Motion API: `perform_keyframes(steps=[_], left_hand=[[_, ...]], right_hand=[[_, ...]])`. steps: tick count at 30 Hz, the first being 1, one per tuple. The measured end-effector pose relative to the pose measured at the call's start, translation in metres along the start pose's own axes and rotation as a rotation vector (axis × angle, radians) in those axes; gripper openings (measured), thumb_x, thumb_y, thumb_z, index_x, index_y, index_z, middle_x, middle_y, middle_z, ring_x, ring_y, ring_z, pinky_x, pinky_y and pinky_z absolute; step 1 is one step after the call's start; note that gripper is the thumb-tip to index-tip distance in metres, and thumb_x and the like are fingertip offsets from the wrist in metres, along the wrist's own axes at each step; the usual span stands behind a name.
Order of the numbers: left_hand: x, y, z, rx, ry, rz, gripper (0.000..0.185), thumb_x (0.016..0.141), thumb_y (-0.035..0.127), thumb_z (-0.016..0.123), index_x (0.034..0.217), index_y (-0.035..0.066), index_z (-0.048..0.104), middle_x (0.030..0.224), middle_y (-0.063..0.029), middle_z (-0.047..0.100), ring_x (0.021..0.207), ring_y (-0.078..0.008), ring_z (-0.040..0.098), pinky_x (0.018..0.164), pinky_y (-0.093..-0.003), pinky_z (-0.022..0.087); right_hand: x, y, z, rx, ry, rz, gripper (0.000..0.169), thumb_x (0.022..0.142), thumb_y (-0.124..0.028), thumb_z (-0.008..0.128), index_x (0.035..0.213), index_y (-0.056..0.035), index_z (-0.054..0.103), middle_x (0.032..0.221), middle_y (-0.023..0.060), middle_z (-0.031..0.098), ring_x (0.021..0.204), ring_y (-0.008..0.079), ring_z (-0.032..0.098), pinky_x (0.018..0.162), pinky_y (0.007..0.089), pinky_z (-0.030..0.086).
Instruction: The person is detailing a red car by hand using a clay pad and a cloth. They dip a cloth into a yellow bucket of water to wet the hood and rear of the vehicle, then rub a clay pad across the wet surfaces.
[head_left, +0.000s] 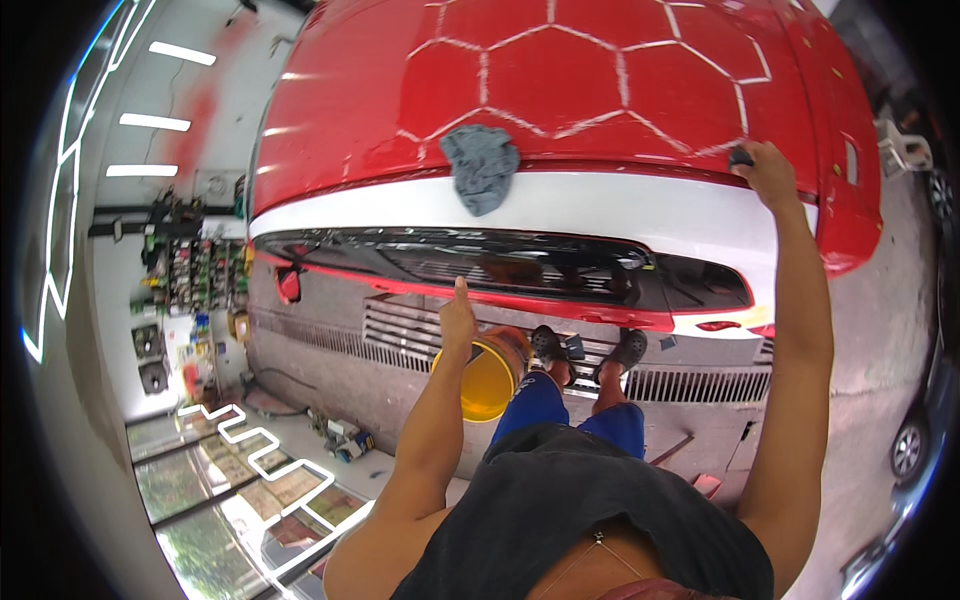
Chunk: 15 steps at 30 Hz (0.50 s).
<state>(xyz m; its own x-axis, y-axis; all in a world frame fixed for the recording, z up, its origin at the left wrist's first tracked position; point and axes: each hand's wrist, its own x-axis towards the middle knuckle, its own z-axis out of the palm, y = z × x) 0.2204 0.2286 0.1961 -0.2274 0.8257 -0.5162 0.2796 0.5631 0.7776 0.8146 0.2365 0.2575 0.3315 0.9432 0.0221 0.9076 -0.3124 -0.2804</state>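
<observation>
My right hand (774, 176) grips a small dark hand-held block (741, 159) against the red car roof (547, 82), near its edge. The block's exact kind cannot be made out. Below the roof edge, my left hand (457, 319) appears beside the car's dark side window (480, 262), one digit extended. Its other fingers are hidden, and contact with the car cannot be judged. A crumpled grey-blue cloth (480, 169) drapes from the roof over the white band (615, 199) above the windows. Lamp reflections form white hexagons on the glossy roof.
Below my left hand stands a bucket (487, 379) with a yellow inside, close to my feet. A metal floor grate (697, 385) runs alongside the car. Cluttered shelves (202, 274) line the far left wall. A white plastic chair (905, 150) and another car (911, 450) are on the right.
</observation>
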Motion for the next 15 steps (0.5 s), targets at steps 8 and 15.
perform_keyframes(steps=[8, 15], left_hand=[[0.010, 0.077, 0.095, 0.281, -0.031, 0.669, 0.066, 0.089, 0.035, 0.082, 0.060, 0.007, 0.030, 0.059, 0.0043, 0.029, 0.060, -0.0106, 0.025, 0.051, -0.0332, 0.023], [0.037, 0.184, 0.189, 0.806, 0.138, 1.135, 0.044, 0.096, 0.051, 0.065, 0.093, 0.007, 0.061, 0.095, -0.0121, 0.064, 0.096, -0.0303, 0.058, 0.082, -0.0463, 0.043]], right_hand=[[0.000, 0.026, -0.002, -0.006, 0.077, 0.109, 0.023, 0.085, -0.027, 0.078, 0.104, -0.0140, 0.073, 0.096, 0.0076, 0.072, 0.099, 0.0317, 0.068, 0.086, 0.0465, 0.054], [-0.069, 0.031, 0.005, 0.964, 0.949, 0.890, 0.025, 0.085, -0.025, 0.081, 0.096, -0.0027, 0.076, 0.080, 0.0089, 0.075, 0.070, 0.0179, 0.070, 0.067, 0.0337, 0.056]])
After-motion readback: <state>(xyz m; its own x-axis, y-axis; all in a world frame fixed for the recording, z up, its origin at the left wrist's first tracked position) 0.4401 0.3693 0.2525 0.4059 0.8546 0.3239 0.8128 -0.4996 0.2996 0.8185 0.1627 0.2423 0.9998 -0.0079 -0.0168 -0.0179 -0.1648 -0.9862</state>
